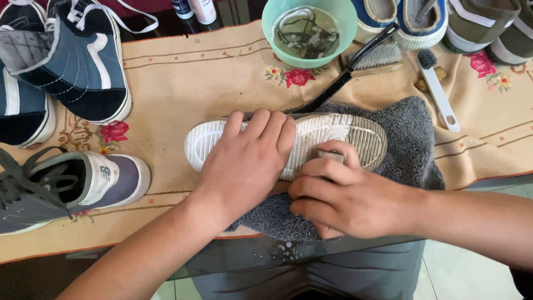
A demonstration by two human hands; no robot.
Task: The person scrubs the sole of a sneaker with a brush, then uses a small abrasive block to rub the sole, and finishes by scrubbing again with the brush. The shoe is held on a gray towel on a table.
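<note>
- The fingers (261,125) of the left hand (244,164) lie spread and pressed flat over the upturned sole of the white-soled shoe (333,136), pinning it down rather than closing around it; the fingers (327,166) of the right hand (344,194) are clenched around a small brush (327,154), of which only a tan bit shows against the sole.
- Table (183,83): one, covered by one beige embroidered cloth with red flowers.
- Grey towel (411,139): one, soft and bunched; the white-soled shoe lies on it, sole up, at the near middle of the table.
- White-soled shoe: one. It looks light, with a stiff but flexible ribbed rubber sole, probably slick where wet. Holding it across the midsole, as the left hand does, seems the steadiest grip.
- Other shoes: I count at least seven: two navy high-tops (72,61) and one grey trainer (83,183) to the left, two blue-trimmed shoes (400,19) and two olive ones (488,28) along the far edge, all partly cut off.
- Green bowl (308,30): one, holding murky water with what look like laces soaking.
- Brushes lying loose: three, namely a long black-handled one (344,75), a wooden-backed bristle one (380,58) and a white-handled one (438,91).
- Bottles (194,8): two, at the far edge, mostly out of view.
</note>
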